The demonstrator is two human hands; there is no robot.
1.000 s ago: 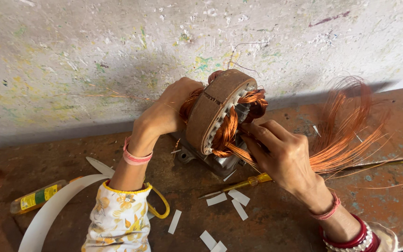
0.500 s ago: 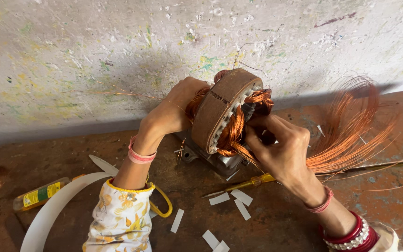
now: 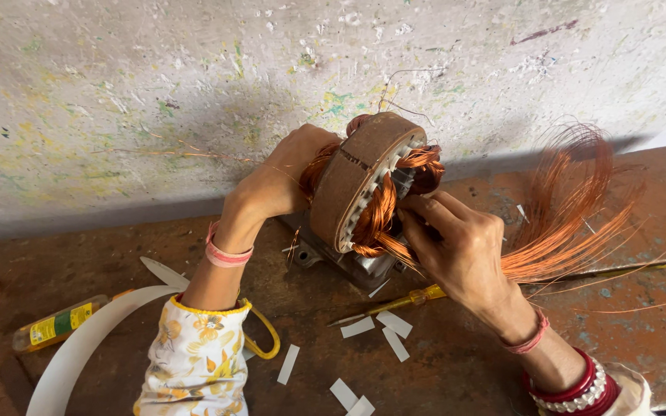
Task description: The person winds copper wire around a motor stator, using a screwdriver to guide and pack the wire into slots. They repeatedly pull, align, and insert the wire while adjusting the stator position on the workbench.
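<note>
A pale wall [image 3: 194, 85], flecked with old paint, fills the space beyond both hands. Below it runs the rusty brown counter [image 3: 456, 362], which carries everything else.

Between the hands stands the motor stator [image 3: 360, 181], a round brown ring tilted on edge, resting on a grey metal housing [image 3: 348, 266] just beneath it. Copper windings [image 3: 379, 208] are packed inside the ring and bulge out on both faces. The left hand [image 3: 279, 181] is cupped around the far side of the ring, fingers closed against it and partly hidden behind it. The right hand [image 3: 460, 246] is pressed to the near face, its fingers bent and pinched on the copper windings at the slots; how tightly it grips cannot be told.

To the right of the right hand a loose fan of copper wire [image 3: 572, 208] spreads out over the counter, its strands running back under that hand to the ring.

Below the left forearm, a wide white strip [image 3: 79, 347] curves across the counter, and a small yellow-labelled bottle [image 3: 55, 327] lies on its side just left of it. A yellow loop [image 3: 267, 343] lies beside the floral sleeve [image 3: 194, 362].

Just below the right hand lies a yellow-handled screwdriver [image 3: 395, 302], its tip pointing left. Small white paper slips [image 3: 383, 331] are scattered near it, towards the person.
</note>
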